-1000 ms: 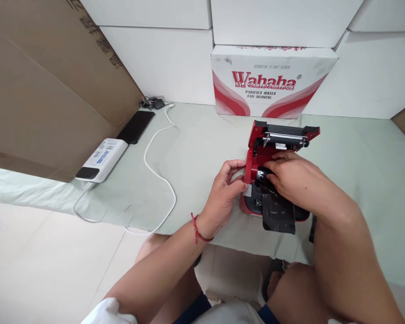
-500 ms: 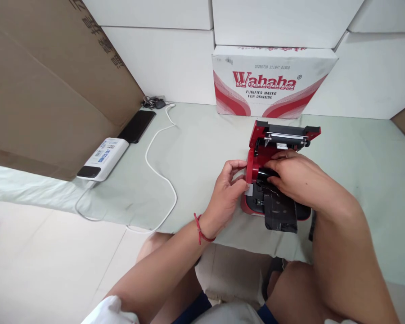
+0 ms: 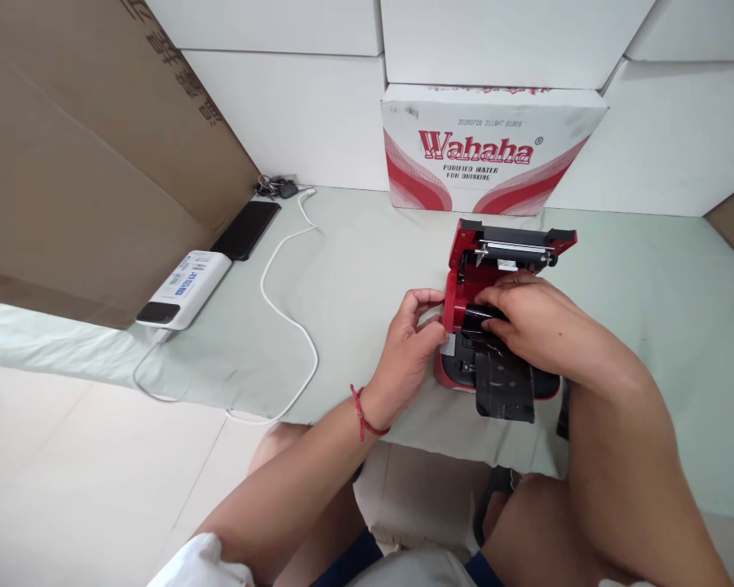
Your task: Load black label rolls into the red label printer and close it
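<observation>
A small red printer (image 3: 458, 281) stands open on a pale green cloth (image 3: 355, 269), its lid raised at the back with a metal roller showing. My left hand (image 3: 407, 350) grips its left side, fingers curled against the red casing. My right hand (image 3: 535, 322) reaches into the open bay, fingers closed on a black ribbon roll (image 3: 480, 316). A strip of black film (image 3: 505, 383) hangs from the roll over the printer's front.
A white Wahaha carton (image 3: 489, 151) stands behind the printer among plain white boxes. At the left lie a white power bank (image 3: 187, 287), a black phone (image 3: 246, 230), a white cable (image 3: 287, 318) and keys (image 3: 275, 186). Brown cardboard (image 3: 86, 139) leans there.
My hands stay in place on the printer and roll; the black film has shifted only slightly. The view has nudged a little.
</observation>
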`<state>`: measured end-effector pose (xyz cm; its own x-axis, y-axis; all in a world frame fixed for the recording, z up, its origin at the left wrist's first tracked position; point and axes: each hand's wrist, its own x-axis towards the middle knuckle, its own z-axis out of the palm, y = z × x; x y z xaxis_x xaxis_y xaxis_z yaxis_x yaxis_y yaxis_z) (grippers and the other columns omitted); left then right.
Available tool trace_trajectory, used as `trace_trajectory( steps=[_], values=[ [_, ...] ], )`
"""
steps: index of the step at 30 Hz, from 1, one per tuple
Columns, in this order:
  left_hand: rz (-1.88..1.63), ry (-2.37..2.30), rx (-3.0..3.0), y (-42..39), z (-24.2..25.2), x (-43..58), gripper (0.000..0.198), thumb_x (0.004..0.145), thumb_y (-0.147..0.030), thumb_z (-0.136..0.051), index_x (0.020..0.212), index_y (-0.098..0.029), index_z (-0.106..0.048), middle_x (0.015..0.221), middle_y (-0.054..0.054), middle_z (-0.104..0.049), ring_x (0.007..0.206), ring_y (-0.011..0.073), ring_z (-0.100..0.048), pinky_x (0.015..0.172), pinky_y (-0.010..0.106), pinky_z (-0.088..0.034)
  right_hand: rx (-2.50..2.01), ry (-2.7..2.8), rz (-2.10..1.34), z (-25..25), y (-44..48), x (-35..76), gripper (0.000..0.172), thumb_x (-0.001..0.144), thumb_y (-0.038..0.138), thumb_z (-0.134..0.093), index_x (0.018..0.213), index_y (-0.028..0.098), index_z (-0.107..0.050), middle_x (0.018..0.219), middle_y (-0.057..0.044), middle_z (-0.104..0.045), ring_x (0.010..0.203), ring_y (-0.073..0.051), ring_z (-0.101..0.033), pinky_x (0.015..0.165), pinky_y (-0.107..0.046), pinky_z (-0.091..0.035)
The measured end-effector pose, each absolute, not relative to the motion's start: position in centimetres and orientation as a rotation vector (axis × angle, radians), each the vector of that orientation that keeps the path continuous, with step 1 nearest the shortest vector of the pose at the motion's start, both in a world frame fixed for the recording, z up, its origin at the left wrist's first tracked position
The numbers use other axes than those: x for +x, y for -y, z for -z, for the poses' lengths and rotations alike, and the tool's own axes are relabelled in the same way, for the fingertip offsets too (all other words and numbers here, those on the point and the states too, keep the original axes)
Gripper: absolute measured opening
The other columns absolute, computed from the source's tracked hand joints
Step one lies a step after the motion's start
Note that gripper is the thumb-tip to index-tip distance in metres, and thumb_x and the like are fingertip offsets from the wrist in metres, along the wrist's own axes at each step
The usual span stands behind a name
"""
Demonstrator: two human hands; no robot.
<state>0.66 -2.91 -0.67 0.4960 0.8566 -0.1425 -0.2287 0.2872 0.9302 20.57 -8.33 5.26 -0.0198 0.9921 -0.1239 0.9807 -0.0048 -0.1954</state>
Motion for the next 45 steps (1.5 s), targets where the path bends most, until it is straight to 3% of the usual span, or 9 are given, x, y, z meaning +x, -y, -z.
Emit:
trace_trajectory(
  steps=[10, 17, 23, 33, 40, 45],
  values=[
    [-0.803, -0.741, 1.013, 2.9, 0.3, 0.8, 0.045, 0.065, -0.026, -0.072, 0.109, -0.024, -0.07, 0.12, 0.004, -0.074, 0.102, 0.0195, -0.064, 0.081, 0.031, -0.05, -2.263, 2.073, -0.489, -6.0, 8.6, 20.3, 0.032, 0.106, 0.018, -0.064, 0.131, 0.024, -0.083, 0.13, -0.013, -0.085, 0.123, -0.034, -0.077, 0.101, -0.045, -0.057],
    [-0.801, -0.741, 1.025, 2.8, 0.5, 0.7, 0.044, 0.067, -0.027, -0.072, 0.111, -0.024, -0.069, 0.122, 0.004, -0.076, 0.102, 0.019, -0.065, 0.082, 0.031, -0.05, -2.488, 1.954, -0.337, -6.4, 8.8, 18.8, 0.037, 0.104, 0.016, -0.065, 0.135, 0.028, -0.081, 0.142, -0.013, -0.081, 0.129, -0.038, -0.076, 0.084, -0.042, -0.054],
    [-0.789, -0.727, 1.033, 2.7, 0.5, 0.6, 0.044, 0.069, -0.027, -0.073, 0.112, -0.024, -0.069, 0.12, 0.004, -0.076, 0.098, 0.0177, -0.065, 0.08, 0.03, -0.051, -2.474, 1.989, -0.263, -6.0, 9.0, 18.9, 0.032, 0.103, 0.018, -0.068, 0.13, 0.027, -0.082, 0.139, -0.012, -0.082, 0.119, -0.035, -0.079, 0.08, -0.041, -0.054],
    [-0.773, -0.725, 1.038, 2.8, 0.5, 0.5, 0.044, 0.07, -0.028, -0.073, 0.114, -0.024, -0.067, 0.124, 0.005, -0.075, 0.099, 0.0177, -0.066, 0.083, 0.031, -0.052, -2.355, 2.148, -0.213, -5.3, 8.6, 20.1, 0.032, 0.104, 0.02, -0.065, 0.129, 0.024, -0.084, 0.132, -0.014, -0.086, 0.128, -0.039, -0.077, 0.106, -0.051, -0.056],
    [-0.784, -0.731, 1.063, 3.2, 0.6, 0.5, 0.044, 0.07, -0.027, -0.074, 0.113, -0.023, -0.066, 0.123, 0.005, -0.073, 0.104, 0.0195, -0.067, 0.087, 0.032, -0.052, -2.377, 2.289, -0.226, -6.0, 8.4, 20.4, 0.027, 0.103, 0.019, -0.063, 0.117, 0.022, -0.085, 0.117, -0.014, -0.087, 0.116, -0.037, -0.079, 0.101, -0.05, -0.057],
    [-0.773, -0.721, 1.092, 3.0, 0.7, 0.2, 0.044, 0.073, -0.025, -0.076, 0.116, -0.023, -0.066, 0.132, 0.007, -0.073, 0.106, 0.0189, -0.068, 0.092, 0.032, -0.054, -2.429, 2.165, -0.231, -5.8, 8.1, 20.1, 0.032, 0.108, 0.022, -0.06, 0.126, 0.02, -0.085, 0.135, -0.018, -0.086, 0.132, -0.042, -0.078, 0.108, -0.054, -0.06]
  ],
)
